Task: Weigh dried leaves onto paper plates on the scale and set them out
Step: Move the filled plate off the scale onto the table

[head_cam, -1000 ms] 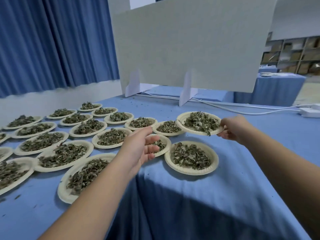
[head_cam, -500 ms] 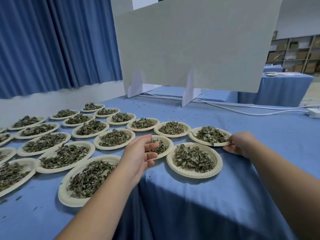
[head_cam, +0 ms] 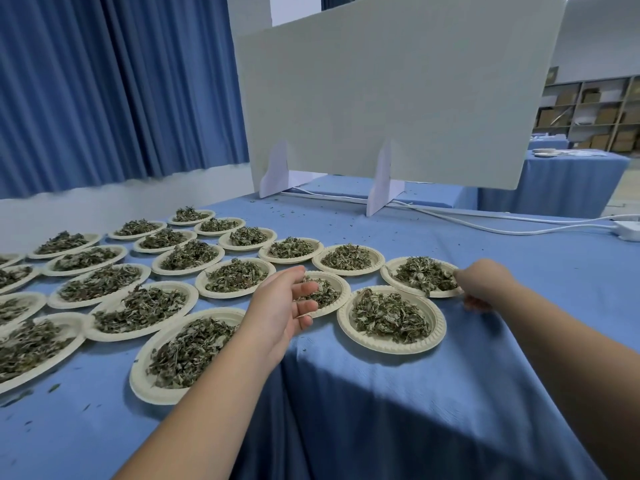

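Observation:
Several paper plates of dried green leaves lie in rows on the blue tablecloth. The rightmost plate rests on the cloth at the end of its row, and my right hand still pinches its right rim. My left hand hovers with loosely spread fingers over another filled plate, holding nothing. A larger-looking plate of leaves lies in front, between my two hands. No scale is in view.
A grey divider board on white feet stands across the table's back. White cables run to a power strip at the right edge. Blue curtains hang on the left. Another blue-covered table and shelves stand behind.
My right hand has lowered the plate of leaves from the air onto the cloth at the right end of the row. My left hand has barely moved.

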Available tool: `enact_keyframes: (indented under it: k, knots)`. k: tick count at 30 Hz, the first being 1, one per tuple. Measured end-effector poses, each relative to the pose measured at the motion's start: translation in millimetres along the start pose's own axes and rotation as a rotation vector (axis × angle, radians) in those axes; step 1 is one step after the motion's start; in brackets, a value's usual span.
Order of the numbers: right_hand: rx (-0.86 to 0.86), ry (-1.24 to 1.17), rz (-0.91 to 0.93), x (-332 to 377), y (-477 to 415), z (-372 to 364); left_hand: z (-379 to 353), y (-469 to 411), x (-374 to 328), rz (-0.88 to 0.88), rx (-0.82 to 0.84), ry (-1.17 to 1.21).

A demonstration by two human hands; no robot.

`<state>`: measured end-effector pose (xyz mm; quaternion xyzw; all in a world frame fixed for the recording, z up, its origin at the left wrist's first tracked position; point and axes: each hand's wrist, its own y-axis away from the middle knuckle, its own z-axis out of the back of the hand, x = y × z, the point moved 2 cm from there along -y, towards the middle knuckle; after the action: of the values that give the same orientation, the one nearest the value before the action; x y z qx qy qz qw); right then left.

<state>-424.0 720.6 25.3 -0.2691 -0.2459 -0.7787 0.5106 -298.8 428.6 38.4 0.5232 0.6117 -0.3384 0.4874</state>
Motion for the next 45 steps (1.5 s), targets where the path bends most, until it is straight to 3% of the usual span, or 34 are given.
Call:
enact_keyframes:
  k: [8, 15, 19, 22, 27, 32, 35, 40, 42, 45]
  knots:
    - [-0.139, 0.172, 0.235, 47, 28, -8, 17, 11, -19, -0.022, -0.019, 0.004]
    - [-0.067, 0.03, 0.627, 146, 101, -69, 95, 41, -55, -0.079, -0.086, -0.013]
    - [0.1, -0.124, 0.868, 203, 174, -123, 164, 70, -82, -0.116, -0.213, -0.053]
    - [0.345, -0.26, 0.973, 241, 236, -163, 221, 98, -103, -0.154, -0.347, -0.04]
    - [0.738, -0.414, 0.985, 288, 320, -218, 318, 161, -125, -0.215, -0.585, -0.042]
    - [0.939, -0.422, 0.973, 318, 381, -258, 408, 212, -128, -0.301, -0.912, -0.085]
    - [0.972, -0.371, 1.005, 331, 411, -279, 445, 220, -113, -0.294, -1.114, -0.255]
    - [0.984, -0.256, 1.081, 350, 452, -312, 473, 215, -100, -0.283, -1.164, -0.593]
    - [0.895, -0.153, 1.183, 362, 467, -325, 478, 216, -99, -0.284, -1.156, -0.604]
    - [0.628, 0.042, 1.441, 386, 486, -345, 483, 216, -90, -0.255, -1.168, -0.637]
